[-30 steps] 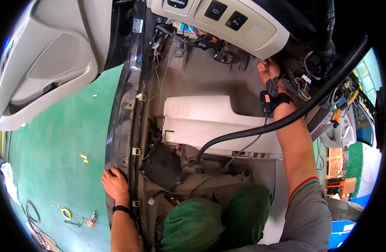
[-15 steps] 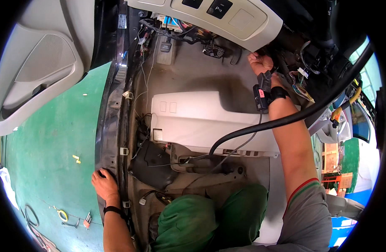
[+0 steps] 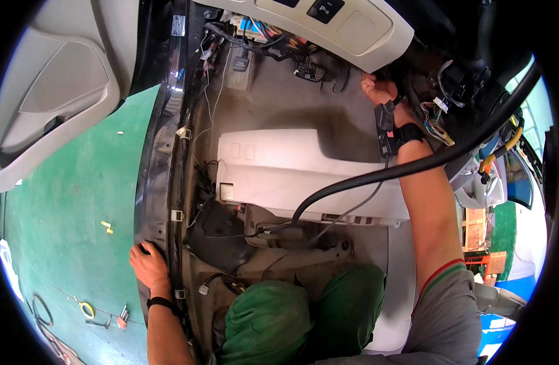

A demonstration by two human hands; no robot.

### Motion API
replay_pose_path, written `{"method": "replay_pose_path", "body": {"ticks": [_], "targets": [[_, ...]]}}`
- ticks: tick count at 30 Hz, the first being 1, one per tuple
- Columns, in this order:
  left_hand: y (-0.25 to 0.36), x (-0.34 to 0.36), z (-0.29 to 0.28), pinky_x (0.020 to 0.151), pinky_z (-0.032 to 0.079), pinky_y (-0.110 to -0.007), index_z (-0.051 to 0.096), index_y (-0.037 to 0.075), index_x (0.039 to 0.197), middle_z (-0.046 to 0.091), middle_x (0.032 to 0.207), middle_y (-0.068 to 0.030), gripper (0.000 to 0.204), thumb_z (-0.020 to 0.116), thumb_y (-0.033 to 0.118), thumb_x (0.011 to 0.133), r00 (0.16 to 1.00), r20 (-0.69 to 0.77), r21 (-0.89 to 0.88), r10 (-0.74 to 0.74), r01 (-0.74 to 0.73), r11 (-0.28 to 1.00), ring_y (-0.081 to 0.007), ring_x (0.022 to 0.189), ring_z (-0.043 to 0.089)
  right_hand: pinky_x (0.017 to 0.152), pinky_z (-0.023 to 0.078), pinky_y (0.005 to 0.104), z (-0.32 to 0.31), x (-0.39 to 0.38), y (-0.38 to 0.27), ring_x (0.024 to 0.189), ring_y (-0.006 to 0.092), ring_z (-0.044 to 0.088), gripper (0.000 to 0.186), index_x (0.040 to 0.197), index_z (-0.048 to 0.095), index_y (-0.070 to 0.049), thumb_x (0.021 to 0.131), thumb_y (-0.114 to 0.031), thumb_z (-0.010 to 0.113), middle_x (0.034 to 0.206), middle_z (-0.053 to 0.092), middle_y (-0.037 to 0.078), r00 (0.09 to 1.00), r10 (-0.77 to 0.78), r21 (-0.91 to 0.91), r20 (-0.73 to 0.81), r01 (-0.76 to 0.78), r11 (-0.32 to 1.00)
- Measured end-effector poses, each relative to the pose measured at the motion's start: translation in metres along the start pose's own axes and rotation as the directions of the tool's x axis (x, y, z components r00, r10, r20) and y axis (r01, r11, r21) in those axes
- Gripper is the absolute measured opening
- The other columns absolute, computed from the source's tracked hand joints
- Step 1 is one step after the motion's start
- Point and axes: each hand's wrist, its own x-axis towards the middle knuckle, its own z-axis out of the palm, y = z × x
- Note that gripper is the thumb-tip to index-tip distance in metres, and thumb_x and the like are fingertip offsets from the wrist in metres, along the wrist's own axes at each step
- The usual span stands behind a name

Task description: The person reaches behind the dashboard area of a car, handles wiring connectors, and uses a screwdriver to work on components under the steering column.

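Head view: left hand (image 3: 149, 264) touches one sill (image 3: 152, 201), right hand (image 3: 381, 90) outstretched, both grips unclear.

This is a workshop for cars. The car door (image 3: 60, 79) stands wide open, bright wires (image 3: 436, 131) hang loose near the dashboard (image 3: 328, 31), and a big pale panel (image 3: 273, 173) lies inside. Small tools (image 3: 122, 319) lie on the green floor (image 3: 72, 194) outside.
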Motion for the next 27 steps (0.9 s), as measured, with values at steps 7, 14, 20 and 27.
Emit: {"method": "replay_pose_path", "body": {"ticks": [7,14,20,27], "targets": [[-0.001,0.002,0.001,0.086,0.042,-0.047,0.056,-0.003,0.098,0.057,0.103,-0.0225,0.037,0.043,0.031,0.095,1.000,0.013,0.001,-0.012,0.012,1.000,-0.0411,0.097,0.051,0.059,0.028,0.0319,-0.007,0.018,-0.007,0.070,0.0175,0.037,0.019,0.091,0.051,-0.006,0.078,-0.020,0.049,0.079,0.039,0.004,0.993,-0.106,-0.025,-0.044,0.105,0.994],[-0.007,0.003,0.005,0.085,0.042,-0.047,0.056,-0.002,0.098,0.058,0.102,-0.0222,0.036,0.042,0.031,0.096,1.000,0.015,0.032,0.000,-0.001,0.999,-0.0410,0.096,0.052,0.061,0.028,0.0289,-0.008,0.019,-0.018,0.068,0.0136,0.036,0.033,0.117,0.058,0.000,0.088,-0.013,0.049,0.092,0.055,0.005,0.998,0.052,-0.002,0.040,-0.052,0.999],[0.001,0.002,0.008,0.085,0.041,-0.048,0.056,-0.002,0.099,0.058,0.102,-0.0220,0.036,0.042,0.031,0.096,0.999,0.031,0.008,0.010,-0.011,1.000,-0.0411,0.096,0.052,0.058,0.034,0.0324,0.005,-0.003,-0.024,0.072,0.0179,0.046,0.014,0.089,0.052,-0.006,0.083,-0.018,0.056,0.080,0.046,0.005,0.993,0.092,-0.045,-0.074,-0.096,0.994],[-0.013,0.007,0.009,0.085,0.041,-0.049,0.055,-0.001,0.100,0.057,0.105,-0.0215,0.037,0.040,0.033,0.097,0.998,0.058,0.002,-0.004,0.003,1.000,-0.0418,0.099,0.051,0.059,0.036,0.0325,0.000,0.006,-0.021,0.074,0.0177,0.048,0.014,0.090,0.053,-0.006,0.084,-0.018,0.058,0.081,0.048,0.006,0.993,0.106,-0.085,-0.044,-0.109,0.990]]}}
